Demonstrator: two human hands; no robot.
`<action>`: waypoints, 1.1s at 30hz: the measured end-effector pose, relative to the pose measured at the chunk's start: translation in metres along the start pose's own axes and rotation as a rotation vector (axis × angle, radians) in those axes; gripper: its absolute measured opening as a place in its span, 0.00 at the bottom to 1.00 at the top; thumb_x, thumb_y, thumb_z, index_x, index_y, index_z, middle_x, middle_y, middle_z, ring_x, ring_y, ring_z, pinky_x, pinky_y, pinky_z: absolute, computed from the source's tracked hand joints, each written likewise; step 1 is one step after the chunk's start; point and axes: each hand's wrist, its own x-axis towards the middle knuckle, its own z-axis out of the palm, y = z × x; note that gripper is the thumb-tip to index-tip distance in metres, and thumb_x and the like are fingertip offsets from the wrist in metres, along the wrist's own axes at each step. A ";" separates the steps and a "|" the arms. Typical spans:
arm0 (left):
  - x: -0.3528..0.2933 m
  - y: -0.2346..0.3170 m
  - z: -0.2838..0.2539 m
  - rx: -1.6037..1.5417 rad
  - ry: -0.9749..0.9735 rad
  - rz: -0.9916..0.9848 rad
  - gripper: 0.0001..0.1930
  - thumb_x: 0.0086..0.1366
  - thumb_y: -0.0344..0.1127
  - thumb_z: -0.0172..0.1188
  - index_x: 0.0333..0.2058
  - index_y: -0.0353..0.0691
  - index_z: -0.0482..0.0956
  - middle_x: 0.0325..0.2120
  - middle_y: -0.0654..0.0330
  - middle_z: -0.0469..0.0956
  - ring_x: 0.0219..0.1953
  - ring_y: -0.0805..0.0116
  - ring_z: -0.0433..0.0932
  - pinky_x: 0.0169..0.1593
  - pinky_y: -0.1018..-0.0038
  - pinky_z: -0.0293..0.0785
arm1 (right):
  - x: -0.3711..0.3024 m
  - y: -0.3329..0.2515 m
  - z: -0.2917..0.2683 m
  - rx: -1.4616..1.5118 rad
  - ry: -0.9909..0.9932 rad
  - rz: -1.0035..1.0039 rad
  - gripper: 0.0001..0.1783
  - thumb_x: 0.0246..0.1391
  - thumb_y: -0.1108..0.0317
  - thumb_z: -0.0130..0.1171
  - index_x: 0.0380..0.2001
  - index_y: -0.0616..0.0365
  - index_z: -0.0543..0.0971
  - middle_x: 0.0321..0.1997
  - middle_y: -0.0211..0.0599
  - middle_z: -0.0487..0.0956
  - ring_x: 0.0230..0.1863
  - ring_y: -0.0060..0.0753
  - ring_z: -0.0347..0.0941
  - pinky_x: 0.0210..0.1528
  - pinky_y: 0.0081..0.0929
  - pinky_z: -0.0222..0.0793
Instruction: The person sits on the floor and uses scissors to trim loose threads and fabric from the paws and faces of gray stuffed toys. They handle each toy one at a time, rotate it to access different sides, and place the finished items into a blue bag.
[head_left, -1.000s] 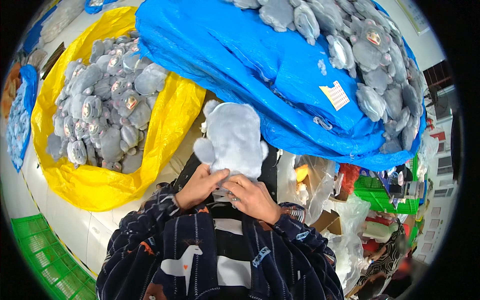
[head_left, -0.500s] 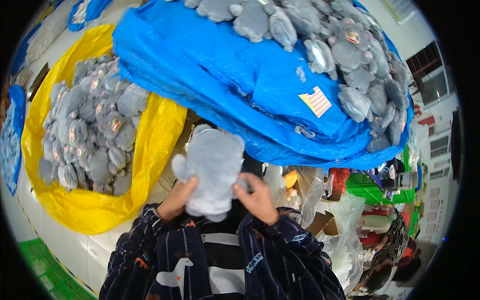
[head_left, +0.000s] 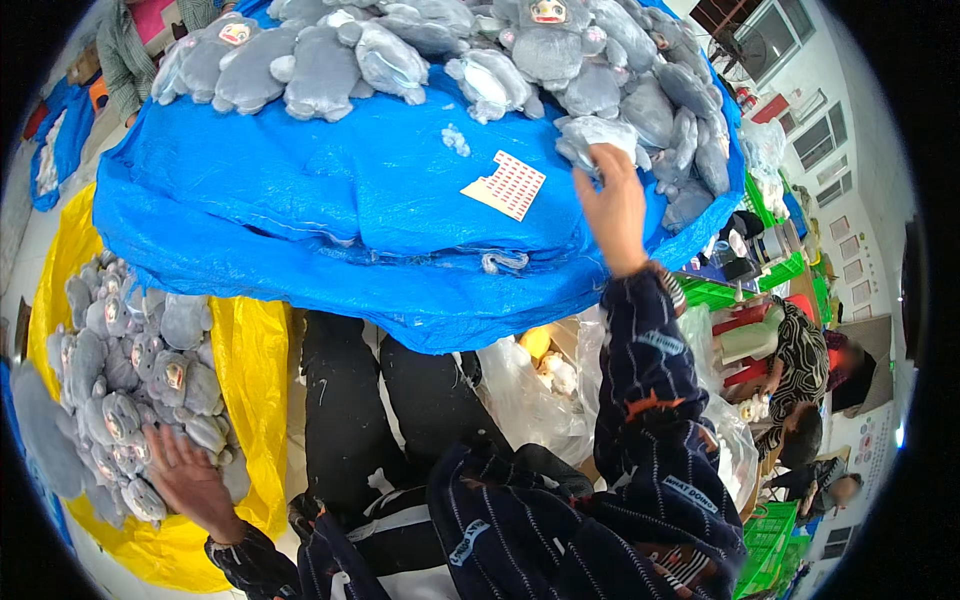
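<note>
My left hand [head_left: 190,478] is open with fingers spread, above the grey plush toys [head_left: 120,370] heaped in a yellow bag [head_left: 250,385]. A blurred grey plush toy [head_left: 45,430] is at the bag's left side, apart from that hand. Far to the right, my right hand [head_left: 615,210] reaches over a blue tarp sheet [head_left: 350,170]. Its fingers are stretched out and apart at a grey plush toy [head_left: 592,138] on the near edge of a pile; whether they touch it is unclear. Several toys in that pile show a small face.
A sheet of small red-and-white labels [head_left: 515,187] lies on the blue tarp, near scraps of grey fluff [head_left: 455,140]. Clear plastic bags [head_left: 540,400] stand beside my legs. Green crates [head_left: 765,545] and seated people are at right; another person's sleeve [head_left: 125,50] shows far left.
The grey plush toy has left both hands. My left hand moved left over the yellow bag, and my right hand went forward and right to the pile. The view has shifted.
</note>
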 end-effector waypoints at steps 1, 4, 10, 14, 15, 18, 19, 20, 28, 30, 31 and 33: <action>-0.002 -0.011 -0.005 0.090 0.037 -0.087 0.25 0.69 0.44 0.42 0.61 0.40 0.56 0.52 0.58 0.67 0.48 0.69 0.70 0.50 0.74 0.69 | 0.002 0.028 0.002 -0.216 -0.013 0.004 0.17 0.45 0.68 0.59 0.42 0.55 0.74 0.49 0.43 0.72 0.38 0.48 0.75 0.37 0.39 0.72; -0.006 -0.040 0.037 0.136 0.243 -0.183 0.17 0.67 0.38 0.49 0.52 0.41 0.66 0.37 0.63 0.71 0.33 0.77 0.69 0.39 0.81 0.66 | 0.003 0.085 0.013 -0.415 -0.113 0.086 0.16 0.46 0.67 0.55 0.42 0.53 0.73 0.46 0.44 0.73 0.35 0.51 0.75 0.33 0.42 0.72; -0.015 -0.052 0.085 0.444 -0.057 -0.154 0.08 0.67 0.34 0.48 0.39 0.37 0.72 0.29 0.62 0.71 0.32 0.76 0.71 0.39 0.81 0.67 | 0.026 0.105 -0.018 -0.193 0.267 0.092 0.14 0.48 0.68 0.59 0.40 0.57 0.77 0.40 0.43 0.78 0.38 0.42 0.76 0.40 0.32 0.71; -0.026 -0.039 0.130 0.802 -0.374 0.095 0.15 0.59 0.36 0.59 0.41 0.34 0.71 0.35 0.56 0.72 0.37 0.65 0.72 0.45 0.74 0.67 | 0.004 0.000 -0.094 0.243 0.204 0.153 0.13 0.47 0.74 0.60 0.39 0.64 0.76 0.34 0.34 0.79 0.35 0.23 0.73 0.37 0.19 0.68; -0.026 -0.039 0.136 0.834 -0.472 0.201 0.20 0.55 0.38 0.64 0.42 0.34 0.70 0.37 0.53 0.72 0.39 0.61 0.72 0.47 0.72 0.67 | -0.010 -0.029 -0.109 0.254 0.110 0.188 0.13 0.47 0.75 0.59 0.39 0.65 0.76 0.34 0.33 0.78 0.35 0.20 0.71 0.36 0.17 0.67; -0.027 -0.041 0.173 0.893 -0.651 0.559 0.31 0.46 0.42 0.71 0.46 0.35 0.69 0.45 0.48 0.70 0.48 0.52 0.70 0.50 0.65 0.66 | -0.055 -0.091 -0.126 0.333 -0.169 -0.052 0.15 0.43 0.79 0.58 0.39 0.62 0.76 0.36 0.38 0.77 0.35 0.23 0.73 0.33 0.18 0.68; -0.028 -0.043 0.185 0.881 -0.699 0.671 0.33 0.45 0.43 0.71 0.47 0.35 0.68 0.47 0.47 0.69 0.50 0.50 0.69 0.50 0.63 0.66 | -0.070 -0.101 -0.120 0.454 -0.266 -0.186 0.17 0.41 0.80 0.58 0.39 0.61 0.76 0.37 0.40 0.77 0.35 0.24 0.73 0.31 0.18 0.68; -0.030 -0.038 0.191 0.944 -0.794 0.627 0.33 0.44 0.43 0.72 0.48 0.36 0.68 0.48 0.47 0.69 0.50 0.49 0.69 0.51 0.61 0.66 | -0.086 -0.118 -0.107 0.635 -0.389 -0.177 0.17 0.40 0.81 0.58 0.39 0.61 0.76 0.37 0.41 0.76 0.35 0.27 0.73 0.32 0.20 0.69; -0.054 -0.063 0.148 0.953 -0.958 0.254 0.28 0.43 0.34 0.71 0.44 0.36 0.71 0.47 0.51 0.70 0.49 0.52 0.70 0.51 0.63 0.67 | -0.184 -0.159 -0.044 1.138 -0.715 0.260 0.09 0.49 0.78 0.58 0.36 0.65 0.76 0.38 0.41 0.75 0.39 0.32 0.73 0.41 0.25 0.68; -0.057 -0.055 0.147 0.927 -1.025 0.259 0.28 0.44 0.33 0.71 0.45 0.37 0.70 0.47 0.51 0.70 0.51 0.51 0.69 0.53 0.63 0.66 | -0.184 -0.159 -0.049 1.145 -0.731 0.303 0.09 0.51 0.76 0.58 0.37 0.64 0.76 0.38 0.38 0.75 0.40 0.26 0.72 0.41 0.23 0.68; -0.058 -0.057 0.145 0.924 -0.992 0.262 0.28 0.44 0.33 0.70 0.45 0.38 0.70 0.47 0.51 0.70 0.51 0.51 0.69 0.53 0.63 0.66 | -0.186 -0.159 -0.047 1.136 -0.761 0.349 0.09 0.51 0.75 0.58 0.37 0.64 0.75 0.37 0.36 0.75 0.40 0.24 0.71 0.40 0.22 0.67; -0.059 -0.066 0.138 0.915 -0.928 0.267 0.28 0.43 0.33 0.69 0.46 0.40 0.70 0.47 0.52 0.70 0.51 0.52 0.70 0.53 0.62 0.66 | -0.191 -0.156 -0.038 1.113 -0.817 0.441 0.09 0.52 0.73 0.57 0.38 0.64 0.75 0.36 0.34 0.75 0.39 0.21 0.69 0.40 0.20 0.67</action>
